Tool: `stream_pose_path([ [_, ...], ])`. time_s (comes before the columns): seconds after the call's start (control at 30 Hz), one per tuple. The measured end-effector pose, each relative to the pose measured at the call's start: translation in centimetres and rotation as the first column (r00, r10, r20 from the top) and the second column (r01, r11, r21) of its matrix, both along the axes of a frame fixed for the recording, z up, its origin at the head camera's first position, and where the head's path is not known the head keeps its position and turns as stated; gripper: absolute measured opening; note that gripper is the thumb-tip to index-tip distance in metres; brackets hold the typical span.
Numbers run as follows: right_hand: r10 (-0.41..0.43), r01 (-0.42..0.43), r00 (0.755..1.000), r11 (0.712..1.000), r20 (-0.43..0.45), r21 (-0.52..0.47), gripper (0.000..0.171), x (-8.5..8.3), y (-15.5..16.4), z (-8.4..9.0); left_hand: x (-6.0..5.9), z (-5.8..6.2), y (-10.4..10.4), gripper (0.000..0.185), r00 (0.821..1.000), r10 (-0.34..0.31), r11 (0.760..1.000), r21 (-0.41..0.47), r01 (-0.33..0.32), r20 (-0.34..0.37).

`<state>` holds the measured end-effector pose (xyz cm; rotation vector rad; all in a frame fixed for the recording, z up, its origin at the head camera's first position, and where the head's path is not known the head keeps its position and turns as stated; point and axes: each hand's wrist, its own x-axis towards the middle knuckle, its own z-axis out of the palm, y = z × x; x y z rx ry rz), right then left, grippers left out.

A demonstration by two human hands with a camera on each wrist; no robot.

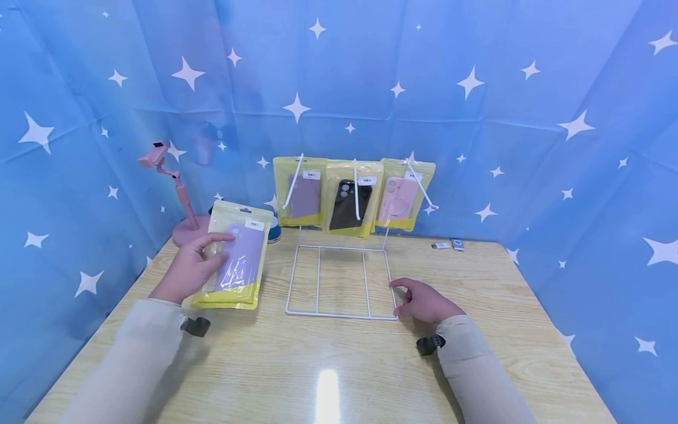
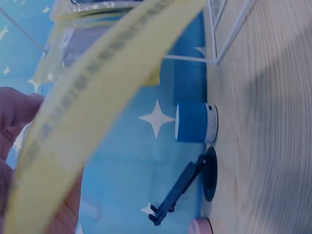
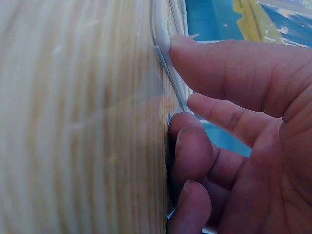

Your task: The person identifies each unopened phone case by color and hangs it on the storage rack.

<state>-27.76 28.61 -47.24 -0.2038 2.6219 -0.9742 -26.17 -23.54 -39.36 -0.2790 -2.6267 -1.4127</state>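
Observation:
My left hand grips a clear, yellow-bottomed bag holding a purple phone case, left of a white wire display rack. In the left wrist view the bag's yellow edge crosses in front of the hand. At the base's near right corner, my right hand holds the rack, its thumb against the white wire. Bagged phone cases hang from the rack's hooks: a purple one left, a black one in the middle, a pink one right.
Behind the held bag stand a pink stand, a blue cylinder and a dark folding stand. Two small items, one a white stick, lie at the table's back right. A blue starred curtain surrounds the wooden table.

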Motion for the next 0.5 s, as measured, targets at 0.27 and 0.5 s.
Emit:
stream_pose_path([
  [0.27, -0.001, 0.001, 1.0, 1.0, -0.004, -0.002, 0.066, 0.1, 0.0, 0.1, 0.7, 0.4, 1.3, 0.035, 0.992, -0.084, 0.988, 0.118, 0.095, -0.096],
  [0.5, -0.003, 0.003, 1.0, 1.0, 0.001, -0.009, 0.066, 0.0, 0.0, -0.1, 1.7, 1.2, 2.5, 0.03, 0.975, -0.176, 0.948, 0.245, 0.205, -0.136],
])
